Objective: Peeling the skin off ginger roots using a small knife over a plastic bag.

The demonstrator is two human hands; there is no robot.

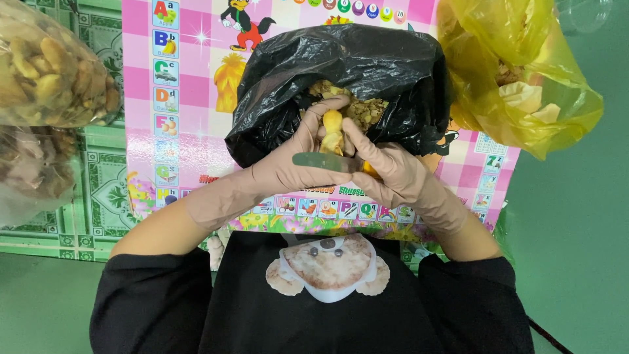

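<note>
Both my hands wear tan gloves and meet over the mouth of a black plastic bag [367, 65]. My left hand [288, 164] pinches a pale yellow, nut-like piece [333, 130] between its fingers. My right hand [393, 174] grips a small knife [321, 160] whose flat grey blade points left across my left hand's fingers. The knife's handle is mostly hidden in the right palm. Inside the bag, just beyond the fingertips, lies a heap of brownish-yellow scraps [363, 110].
A pink picture-alphabet mat [190, 98] covers the surface under the black bag. A yellow plastic bag [524, 92] with pale pieces sits at the right. A clear bag of yellow-brown nuts [46, 72] sits at the left, on green patterned tiles [98, 196].
</note>
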